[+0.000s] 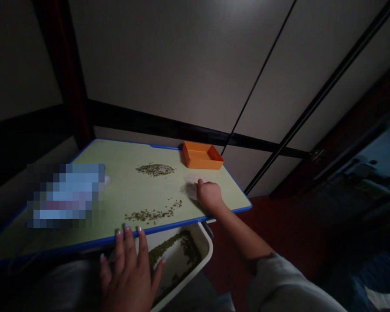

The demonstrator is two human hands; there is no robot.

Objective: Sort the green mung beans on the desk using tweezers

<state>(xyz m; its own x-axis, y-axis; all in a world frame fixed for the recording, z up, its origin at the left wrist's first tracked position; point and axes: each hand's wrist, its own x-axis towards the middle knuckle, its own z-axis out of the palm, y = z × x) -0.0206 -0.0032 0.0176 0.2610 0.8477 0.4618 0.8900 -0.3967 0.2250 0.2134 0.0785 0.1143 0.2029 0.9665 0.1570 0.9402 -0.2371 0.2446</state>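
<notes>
My left hand (130,264) is spread open, palm down, its fingertips at the front blue edge of a pale table (117,190). My right hand (209,195) is closed in a fist low over the table's right part; what it holds, if anything, is hidden. A faint whitish patch (191,180) lies beside its knuckles, too dim to name. A heap of small greenish-brown grains (155,169) lies at the back, and a looser strip of such grains (149,215) runs near the front edge. Under that edge sits a white tub (207,251) with similar green grains inside.
An orange rectangular tray (203,164) stands at the table's back right corner. A pixelated light-blue item (69,190) lies on the left side. Panelled cabinet doors or wall (182,65) rise close behind the table. Dark red floor (266,229) shows at the right.
</notes>
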